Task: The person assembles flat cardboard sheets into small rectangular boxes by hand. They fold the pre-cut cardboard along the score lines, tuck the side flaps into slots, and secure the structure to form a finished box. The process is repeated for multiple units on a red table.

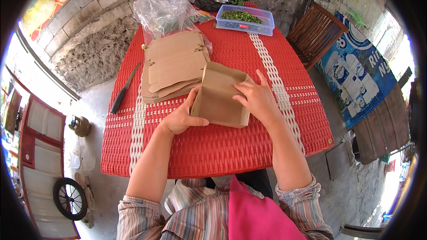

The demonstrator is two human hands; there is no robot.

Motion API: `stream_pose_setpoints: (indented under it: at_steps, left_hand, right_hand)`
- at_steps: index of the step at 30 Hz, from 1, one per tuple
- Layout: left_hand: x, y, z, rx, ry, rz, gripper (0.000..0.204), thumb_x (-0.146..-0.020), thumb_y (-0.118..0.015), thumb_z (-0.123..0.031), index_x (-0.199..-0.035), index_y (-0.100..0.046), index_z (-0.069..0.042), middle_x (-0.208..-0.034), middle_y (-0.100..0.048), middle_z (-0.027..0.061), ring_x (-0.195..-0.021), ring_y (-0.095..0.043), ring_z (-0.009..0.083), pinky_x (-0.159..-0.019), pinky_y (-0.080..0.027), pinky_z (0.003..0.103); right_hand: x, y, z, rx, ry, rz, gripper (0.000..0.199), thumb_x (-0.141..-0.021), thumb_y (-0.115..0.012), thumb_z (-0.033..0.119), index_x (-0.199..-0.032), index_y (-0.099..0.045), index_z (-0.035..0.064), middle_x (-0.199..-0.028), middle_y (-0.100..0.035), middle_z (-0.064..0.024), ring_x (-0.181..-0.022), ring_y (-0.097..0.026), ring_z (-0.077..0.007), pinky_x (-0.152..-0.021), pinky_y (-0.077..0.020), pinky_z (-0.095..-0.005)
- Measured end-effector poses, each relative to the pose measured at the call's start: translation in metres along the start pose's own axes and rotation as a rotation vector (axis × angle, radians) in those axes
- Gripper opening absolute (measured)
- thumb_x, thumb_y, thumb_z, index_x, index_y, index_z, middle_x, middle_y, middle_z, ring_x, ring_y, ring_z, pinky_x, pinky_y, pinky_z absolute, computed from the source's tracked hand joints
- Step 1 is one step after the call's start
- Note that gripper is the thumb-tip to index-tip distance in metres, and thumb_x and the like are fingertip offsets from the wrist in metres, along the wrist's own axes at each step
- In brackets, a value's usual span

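An open brown cardboard box (220, 100) stands tilted slightly on the red woven table, its inside facing up. My left hand (183, 114) is closed on its near left corner, thumb along the front wall and fingers on the left wall. My right hand (256, 96) is over the box's right side, fingers spread, some reaching inside near the right wall; it grips nothing that I can see. Left of the box lies a stack of flat, unfolded brown cardboard boxes (174, 64), and the box's far left corner is close against it.
A knife (126, 90) with a black handle lies at the table's left. At the far side are a clear plastic bag (164, 13), a black bag with green leaves (222, 1) and a clear container (267, 23) of chopped greens. A wooden chair (316, 33) stands at the right.
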State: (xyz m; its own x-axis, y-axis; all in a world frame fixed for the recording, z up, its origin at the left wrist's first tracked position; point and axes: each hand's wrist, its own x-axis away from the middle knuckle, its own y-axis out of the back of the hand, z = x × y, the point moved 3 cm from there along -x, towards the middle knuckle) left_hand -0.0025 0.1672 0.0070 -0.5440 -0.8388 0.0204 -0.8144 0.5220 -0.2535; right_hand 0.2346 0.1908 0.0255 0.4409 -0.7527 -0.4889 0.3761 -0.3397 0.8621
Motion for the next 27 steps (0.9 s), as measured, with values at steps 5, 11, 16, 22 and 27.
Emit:
stream_pose_setpoints:
  at_steps: [5, 11, 16, 22, 27]
  left_hand:
    - [0.001, -0.001, 0.001, -0.004, -0.016, -0.003, 0.112, -0.068, -0.077, 0.011, -0.159, -0.017, -0.012, -0.149, -0.038, 0.0020, -0.138, -0.036, 0.0157, -0.115, -0.031, 0.032]
    - [0.001, -0.003, -0.001, -0.056, -0.059, 0.007, 0.112, -0.068, -0.077, 0.010, -0.159, -0.016, -0.013, -0.149, -0.039, 0.0027, -0.139, -0.036, 0.0161, -0.116, -0.029, 0.032]
    - [0.002, -0.006, -0.002, -0.077, -0.053, -0.022, 0.112, -0.068, -0.079, 0.007, -0.160, -0.016, -0.011, -0.149, -0.039, 0.0045, -0.139, -0.036, 0.0174, -0.116, -0.029, 0.033]
    - [0.004, -0.005, -0.003, -0.098, -0.012, -0.035, 0.111, -0.069, -0.081, 0.003, -0.159, -0.017, -0.010, -0.147, -0.042, 0.0061, -0.137, -0.038, 0.0180, -0.115, -0.031, 0.034]
    - [0.006, -0.015, -0.013, -0.172, 0.028, -0.057, 0.110, -0.071, -0.083, -0.002, -0.159, -0.018, -0.009, -0.145, -0.044, 0.0065, -0.134, -0.041, 0.0189, -0.114, -0.032, 0.035]
  right_hand:
    - [-0.004, 0.005, 0.010, 0.009, -0.018, 0.086, 0.030, -0.089, -0.071, 0.026, -0.111, -0.074, 0.0059, -0.102, -0.074, -0.0070, -0.097, -0.069, -0.0199, -0.119, -0.0299, -0.0467]
    - [-0.002, 0.001, 0.011, 0.054, 0.058, -0.042, 0.015, -0.091, -0.068, 0.021, -0.092, -0.073, 0.0070, -0.080, -0.070, -0.0059, -0.081, -0.069, -0.0203, -0.115, -0.0354, -0.0457]
    - [-0.002, 0.008, 0.012, 0.024, 0.055, -0.054, 0.016, -0.092, -0.067, 0.018, -0.081, -0.070, 0.0075, -0.074, -0.066, -0.0065, -0.075, -0.068, -0.0222, -0.113, -0.0376, -0.0462]
    - [-0.003, 0.017, 0.016, -0.027, 0.056, -0.024, 0.016, -0.092, -0.067, 0.018, -0.083, -0.070, 0.0061, -0.075, -0.066, -0.0067, -0.076, -0.067, -0.0236, -0.107, -0.0434, -0.0457]
    - [-0.001, 0.019, 0.025, -0.058, 0.093, -0.208, 0.016, -0.092, -0.066, 0.020, -0.087, -0.073, 0.0064, -0.078, -0.069, -0.0053, -0.078, -0.068, -0.0229, -0.092, -0.0513, -0.0419]
